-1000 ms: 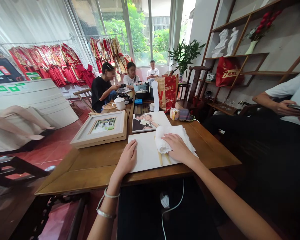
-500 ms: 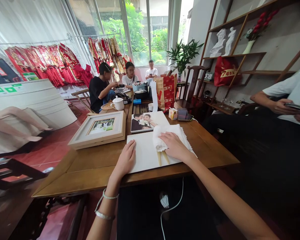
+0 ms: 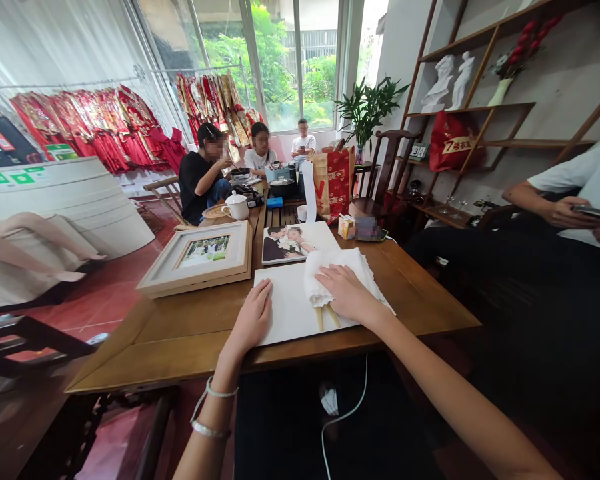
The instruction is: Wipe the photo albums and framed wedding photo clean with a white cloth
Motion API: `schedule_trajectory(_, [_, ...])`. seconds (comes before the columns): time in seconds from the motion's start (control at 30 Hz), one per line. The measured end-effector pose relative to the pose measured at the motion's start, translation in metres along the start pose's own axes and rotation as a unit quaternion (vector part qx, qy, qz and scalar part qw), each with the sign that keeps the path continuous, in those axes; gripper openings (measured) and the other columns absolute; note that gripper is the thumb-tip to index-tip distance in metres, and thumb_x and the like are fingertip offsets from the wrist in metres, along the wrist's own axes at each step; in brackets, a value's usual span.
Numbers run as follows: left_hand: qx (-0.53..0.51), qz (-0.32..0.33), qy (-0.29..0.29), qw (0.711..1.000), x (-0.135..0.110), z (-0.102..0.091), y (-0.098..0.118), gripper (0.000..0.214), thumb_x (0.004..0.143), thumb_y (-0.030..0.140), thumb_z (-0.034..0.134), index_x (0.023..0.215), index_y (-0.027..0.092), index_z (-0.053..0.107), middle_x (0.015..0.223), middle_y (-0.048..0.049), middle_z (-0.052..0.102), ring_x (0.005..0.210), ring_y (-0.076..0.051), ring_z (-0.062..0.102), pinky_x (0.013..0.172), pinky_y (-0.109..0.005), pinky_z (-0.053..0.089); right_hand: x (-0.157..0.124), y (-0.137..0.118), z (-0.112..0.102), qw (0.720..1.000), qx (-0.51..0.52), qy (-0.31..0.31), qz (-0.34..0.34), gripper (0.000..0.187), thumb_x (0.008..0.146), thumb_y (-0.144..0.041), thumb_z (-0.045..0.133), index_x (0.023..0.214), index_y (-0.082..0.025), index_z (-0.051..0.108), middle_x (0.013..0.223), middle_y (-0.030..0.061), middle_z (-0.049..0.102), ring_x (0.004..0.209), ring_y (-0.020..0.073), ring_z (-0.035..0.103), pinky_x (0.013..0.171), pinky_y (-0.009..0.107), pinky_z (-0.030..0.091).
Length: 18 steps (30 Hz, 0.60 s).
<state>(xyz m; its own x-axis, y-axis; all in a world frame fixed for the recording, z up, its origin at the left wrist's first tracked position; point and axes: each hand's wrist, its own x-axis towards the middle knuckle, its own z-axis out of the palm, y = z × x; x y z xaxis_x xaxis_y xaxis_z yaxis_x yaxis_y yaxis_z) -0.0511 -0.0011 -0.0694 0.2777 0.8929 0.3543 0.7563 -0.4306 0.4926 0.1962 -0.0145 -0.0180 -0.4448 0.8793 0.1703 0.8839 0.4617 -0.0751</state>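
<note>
A flat white board (image 3: 290, 307) lies on the wooden table (image 3: 190, 333) in front of me. My left hand (image 3: 253, 320) rests flat on its near left corner, fingers together and stretched out. My right hand (image 3: 347, 292) presses down on a bunched white cloth (image 3: 325, 277) that lies on the board's right half, fingers spread over it. Two thin wooden sticks (image 3: 326, 316) poke out from under the cloth toward me. Beyond the board lies a printed photo (image 3: 295, 241) of a couple.
A framed photo (image 3: 200, 257) sits at the table's left. Further back are a white teapot (image 3: 237, 205), a red gift bag (image 3: 334, 183) and three seated people. Another person with a phone (image 3: 597, 215) sits at my right. A white cable (image 3: 345, 413) hangs below the table edge.
My right hand has slid the cloth slightly to the left across the board. My left hand has stayed in place.
</note>
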Motion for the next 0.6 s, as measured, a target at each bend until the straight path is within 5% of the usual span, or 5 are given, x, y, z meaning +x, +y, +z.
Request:
schedule_trajectory(0.33, [0.001,0.004,-0.002,1.0,-0.001,0.0,-0.002,0.044,0.09,0.022,0.034,0.132,0.016,0.048,0.143,-0.0113,0.044,0.135,-0.022,0.036,0.114,-0.044,0.026,-0.012,-0.018,0.0,0.999,-0.037,0.007,-0.031,0.062,0.068,0.004,0.043,0.127,-0.011,0.05,0.141,0.0172,0.043,0.132,0.0351,0.032,0.107,0.056,0.025])
schedule_trajectory(0.6, [-0.005,0.0,-0.003,1.0,0.0,-0.001,0.0,0.044,0.091,0.023,0.033,0.131,0.016,0.049,0.142,-0.0118,0.044,0.135,-0.022,0.036,0.114,-0.043,0.026,-0.05,-0.037,-0.002,0.997,-0.006,0.01,-0.071,0.068,0.064,0.005,0.044,0.131,-0.011,0.046,0.144,0.0161,0.04,0.137,0.0337,0.025,0.112,0.054,0.019])
